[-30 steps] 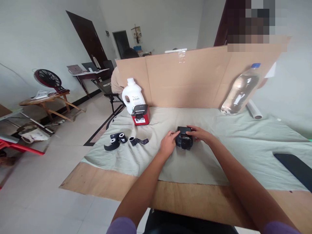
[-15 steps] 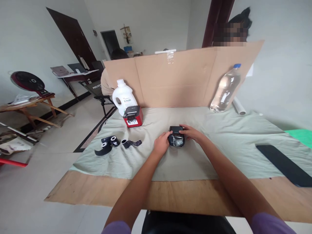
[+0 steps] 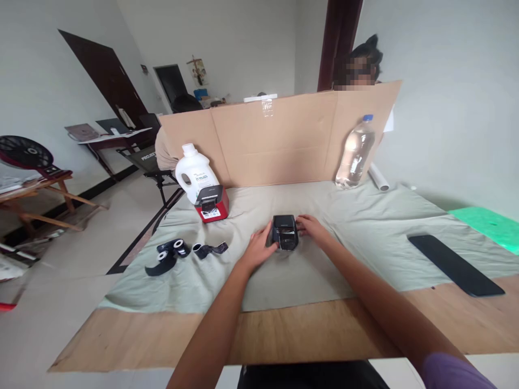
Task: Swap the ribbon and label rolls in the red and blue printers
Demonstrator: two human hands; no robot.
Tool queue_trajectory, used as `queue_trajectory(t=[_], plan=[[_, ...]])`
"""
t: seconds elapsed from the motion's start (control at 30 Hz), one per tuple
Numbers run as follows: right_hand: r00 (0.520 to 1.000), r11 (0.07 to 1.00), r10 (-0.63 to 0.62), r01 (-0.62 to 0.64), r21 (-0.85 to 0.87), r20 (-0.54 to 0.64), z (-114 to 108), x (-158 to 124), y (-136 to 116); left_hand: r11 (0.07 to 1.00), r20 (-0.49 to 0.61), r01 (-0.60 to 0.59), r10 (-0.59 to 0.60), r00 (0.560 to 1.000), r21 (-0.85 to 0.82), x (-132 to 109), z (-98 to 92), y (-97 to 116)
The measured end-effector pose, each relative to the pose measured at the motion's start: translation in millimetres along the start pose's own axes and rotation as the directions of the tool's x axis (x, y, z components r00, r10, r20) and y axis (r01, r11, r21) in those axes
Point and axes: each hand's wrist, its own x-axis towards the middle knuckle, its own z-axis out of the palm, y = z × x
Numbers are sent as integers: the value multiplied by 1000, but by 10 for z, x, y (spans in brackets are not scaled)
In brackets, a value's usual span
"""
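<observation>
A small black device (image 3: 285,232) with a shiny, clear-looking front sits on the cloth-covered table (image 3: 308,281). My left hand (image 3: 259,246) is at its left side, thumb and fingers apart, touching its edge. On the other side, my right hand (image 3: 313,227) has its fingertips at the device's right edge, fingers loosely spread. Neither hand wraps round the device. To the left lie black rolls (image 3: 172,251) and another small roll with a loose strip (image 3: 210,249).
A red and black printer-like box (image 3: 212,205) stands before a white jug (image 3: 197,170). Behind is a cardboard panel (image 3: 275,143), with a clear bottle (image 3: 355,154) at its right and a white tube (image 3: 378,177). A dark flat slab (image 3: 456,265) lies right; a person (image 3: 359,65) is beyond.
My thumbs have come off the top of the device, and both hands now sit at its sides with fingers wider apart. The camera view has shifted.
</observation>
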Motion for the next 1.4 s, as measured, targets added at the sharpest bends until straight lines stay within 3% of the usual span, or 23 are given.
queue_trajectory(t=[0.17, 0.27, 0.37, 0.53, 0.63, 0.73, 0.93, 1.17, 1.4], plan=[[957, 969, -243, 247, 4, -158, 231, -271, 197, 997, 25, -20, 18, 1000, 75, -18, 41, 12], [941, 952, -299, 306, 20, -161, 155, -277, 150, 996, -31, 10, -8, 999, 85, 105, 114, 123], [922, 943, -332, 326, -65, -200, -217, -52, -40, 996, -103, 13, -4, 995, 83, 493, 251, 367], [869, 932, -357, 307, -191, -342, -1192, 557, -292, 999, -94, -26, 28, 995, 18, 1583, 756, 965], [842, 947, -314, 247, -204, -439, -1692, 802, -200, 997, -51, -73, 74, 996, 33, 2116, 1132, 1251], [820, 962, -267, 202, -182, -506, -2001, 920, 26, 990, 28, -124, 123, 992, 73, 2403, 1423, 1390], [800, 965, -262, 213, -154, -540, -2210, 1003, 338, 977, 54, -195, 191, 980, 86, 2531, 1731, 1354], [754, 897, -429, 292, -331, -498, -2248, 963, 371, 961, 59, -261, 256, 965, 88, 2484, 1831, 1299], [809, 779, -364, -7, -627, -462, -2255, 835, 311, 980, 81, -181, 174, 981, 87, 2509, 1795, 1314]])
